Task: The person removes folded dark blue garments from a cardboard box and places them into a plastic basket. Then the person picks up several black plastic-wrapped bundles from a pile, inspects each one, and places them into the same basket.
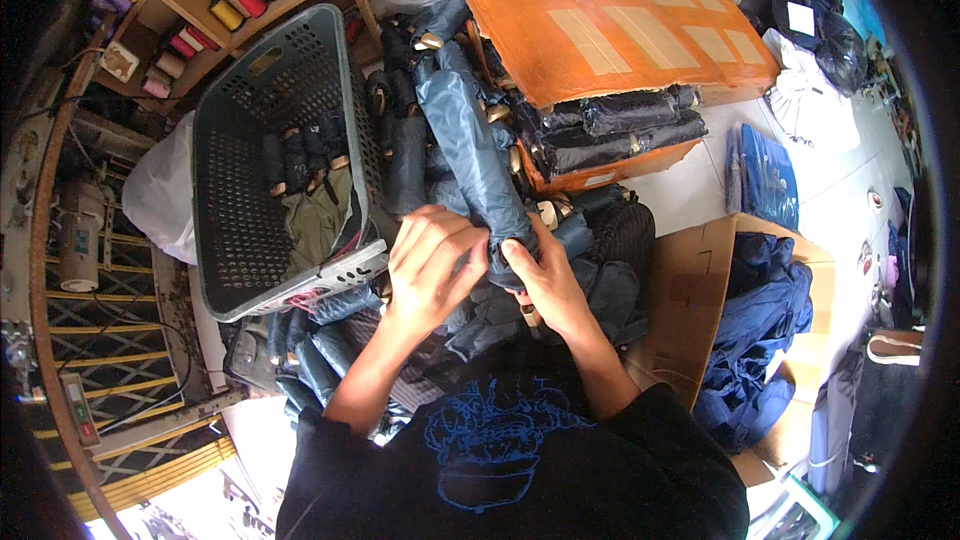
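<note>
A long rolled bundle of shiny blue-grey fabric (pixel 465 145) slants away from me over a heap of similar rolls. My right hand (pixel 552 275) is wrapped round its near end, thumb pressed on top. Just left of that end, my left hand (pixel 432 265) is closed with its fingers curled and thumb drawn in against them; whatever lies between these fingertips is hidden. A light wooden-looking piece (pixel 529 312) shows below my right hand. More blue-grey rolls (pixel 408 165), some with tan ends, lie around both hands.
A dark green perforated basket (pixel 215 190) stands left, holding dark rolls. An orange taped carton (pixel 620 30) covers black-wrapped packages (pixel 625 120) at the far right. Nearer right is an open cardboard box (pixel 690 300) of navy fabric (pixel 755 315). Shelves with thread spools (pixel 250 2) line the back left.
</note>
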Motion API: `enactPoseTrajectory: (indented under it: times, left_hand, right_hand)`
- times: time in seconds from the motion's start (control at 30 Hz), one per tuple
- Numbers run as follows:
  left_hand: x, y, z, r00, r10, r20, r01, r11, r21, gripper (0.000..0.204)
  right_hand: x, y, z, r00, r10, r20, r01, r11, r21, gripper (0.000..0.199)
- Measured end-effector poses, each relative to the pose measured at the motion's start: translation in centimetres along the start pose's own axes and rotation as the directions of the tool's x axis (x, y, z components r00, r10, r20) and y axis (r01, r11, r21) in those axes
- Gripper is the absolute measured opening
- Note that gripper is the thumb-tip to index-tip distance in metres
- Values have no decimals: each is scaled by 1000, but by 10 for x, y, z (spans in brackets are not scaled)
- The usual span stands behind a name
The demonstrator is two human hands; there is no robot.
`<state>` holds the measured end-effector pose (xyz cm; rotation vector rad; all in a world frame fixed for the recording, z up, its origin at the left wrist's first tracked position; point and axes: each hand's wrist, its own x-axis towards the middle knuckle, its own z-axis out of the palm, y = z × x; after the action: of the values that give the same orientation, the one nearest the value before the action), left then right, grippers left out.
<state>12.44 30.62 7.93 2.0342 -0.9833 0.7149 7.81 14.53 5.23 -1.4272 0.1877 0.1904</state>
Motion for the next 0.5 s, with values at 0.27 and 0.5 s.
enactPoseTrajectory:
  times: [0.27, 0.5]
  left_hand:
    - [-1, 3, 4, 992, -101, 73, 110, 985, -132, 27]
    - [-1, -1, 8, 996, 31, -78, -32, 999, -9, 25]
  right_hand:
    - [-2, 5, -9, 996, 91, -20, -86, 981, 173, 46]
    - [2, 5, -2, 997, 69, -32, -64, 990, 124, 42]
